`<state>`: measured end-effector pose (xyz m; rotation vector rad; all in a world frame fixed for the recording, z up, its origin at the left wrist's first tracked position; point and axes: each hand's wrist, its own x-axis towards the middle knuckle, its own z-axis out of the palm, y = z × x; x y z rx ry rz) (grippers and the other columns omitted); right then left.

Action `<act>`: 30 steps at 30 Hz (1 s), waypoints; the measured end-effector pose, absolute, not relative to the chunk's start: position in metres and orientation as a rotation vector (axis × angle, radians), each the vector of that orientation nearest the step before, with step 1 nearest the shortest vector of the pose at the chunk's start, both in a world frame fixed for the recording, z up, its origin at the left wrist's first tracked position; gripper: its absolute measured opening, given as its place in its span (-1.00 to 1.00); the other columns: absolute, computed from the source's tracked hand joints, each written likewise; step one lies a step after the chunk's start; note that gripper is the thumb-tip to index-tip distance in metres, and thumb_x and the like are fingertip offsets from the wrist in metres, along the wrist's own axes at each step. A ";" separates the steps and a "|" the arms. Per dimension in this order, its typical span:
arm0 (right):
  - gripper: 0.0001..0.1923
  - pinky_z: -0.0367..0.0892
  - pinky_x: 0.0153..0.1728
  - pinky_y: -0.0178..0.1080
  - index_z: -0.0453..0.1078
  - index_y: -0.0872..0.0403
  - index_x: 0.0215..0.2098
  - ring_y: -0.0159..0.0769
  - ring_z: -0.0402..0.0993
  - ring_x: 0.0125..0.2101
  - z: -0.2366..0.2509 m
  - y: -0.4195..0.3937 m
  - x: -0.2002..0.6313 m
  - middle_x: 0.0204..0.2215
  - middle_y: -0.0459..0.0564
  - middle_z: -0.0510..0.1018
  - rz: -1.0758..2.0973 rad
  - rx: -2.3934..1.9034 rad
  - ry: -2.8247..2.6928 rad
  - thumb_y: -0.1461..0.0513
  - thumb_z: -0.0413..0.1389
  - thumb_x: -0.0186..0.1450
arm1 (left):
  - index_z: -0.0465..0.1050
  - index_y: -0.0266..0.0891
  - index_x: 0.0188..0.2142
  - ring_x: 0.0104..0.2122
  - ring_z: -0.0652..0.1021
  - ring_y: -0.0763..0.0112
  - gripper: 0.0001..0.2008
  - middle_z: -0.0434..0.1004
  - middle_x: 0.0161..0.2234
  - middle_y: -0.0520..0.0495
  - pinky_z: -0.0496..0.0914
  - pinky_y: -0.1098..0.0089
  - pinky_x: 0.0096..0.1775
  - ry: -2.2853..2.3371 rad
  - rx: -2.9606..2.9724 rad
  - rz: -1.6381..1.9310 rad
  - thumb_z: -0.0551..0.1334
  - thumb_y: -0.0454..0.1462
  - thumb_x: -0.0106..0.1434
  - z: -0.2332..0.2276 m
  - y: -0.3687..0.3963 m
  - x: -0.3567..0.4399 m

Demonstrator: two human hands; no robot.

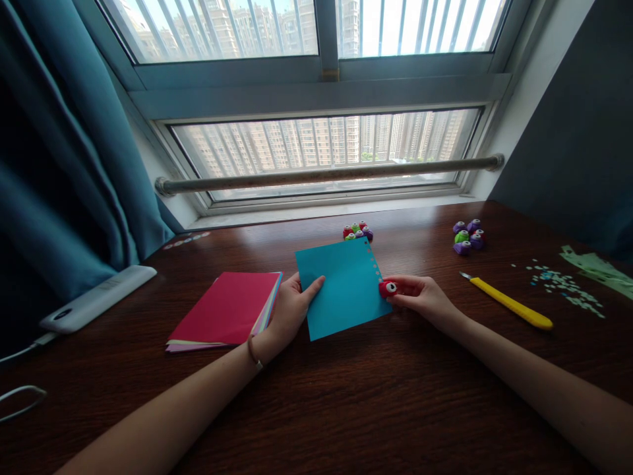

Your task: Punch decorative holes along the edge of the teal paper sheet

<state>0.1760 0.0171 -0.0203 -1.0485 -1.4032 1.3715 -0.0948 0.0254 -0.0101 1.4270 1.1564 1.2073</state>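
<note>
My left hand [291, 305] grips the left edge of a blue sheet of paper [341, 290], its thumb lying on top. The sheet is held up off the table at a slight tilt. Along its right edge runs a row of small punched holes, from the top corner down. At that edge my right hand [420, 298] pinches a small red craft punch [388, 289] between thumb and fingers. The punch sits on the paper's edge just below the holes. Whether it is pressed down I cannot tell.
Left lies a stack of coloured paper [225, 307], with a white power bank [99, 300] beyond. More craft punches [357, 230] stand behind the sheet, others [469, 237] at the back right. A yellow craft knife [512, 302], paper bits [566, 285] and green scraps [598, 269] lie right.
</note>
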 end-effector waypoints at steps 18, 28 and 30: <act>-0.50 0.42 -0.22 -0.14 0.46 0.10 -0.12 -0.17 0.49 -0.28 -0.016 0.015 0.176 -0.27 0.02 0.56 1.359 -1.100 -1.448 0.16 0.31 -0.04 | 0.42 -0.23 -0.20 -0.23 0.51 0.16 -0.64 0.53 -0.19 -0.08 0.43 0.28 -0.23 1.232 1.512 1.243 0.27 -0.07 0.08 -0.003 0.020 -0.092; -0.51 0.40 -0.15 -0.12 0.47 0.10 -0.14 -0.13 0.48 -0.22 -0.016 0.015 0.176 -0.26 0.03 0.56 1.356 -1.080 -1.494 0.16 0.31 -0.06 | 0.41 -0.23 -0.19 -0.28 0.51 0.20 -0.66 0.53 -0.24 -0.06 0.43 0.31 -0.28 1.225 1.508 1.275 0.26 -0.08 0.10 -0.007 0.018 -0.092; -0.51 0.40 -0.16 -0.12 0.46 0.11 -0.13 -0.14 0.48 -0.22 -0.016 0.015 0.176 -0.26 0.03 0.55 1.360 -1.078 -1.502 0.16 0.31 -0.05 | 0.41 -0.23 -0.19 -0.27 0.51 0.19 -0.65 0.54 -0.24 -0.06 0.43 0.31 -0.27 1.213 1.492 1.283 0.26 -0.07 0.10 -0.007 0.018 -0.091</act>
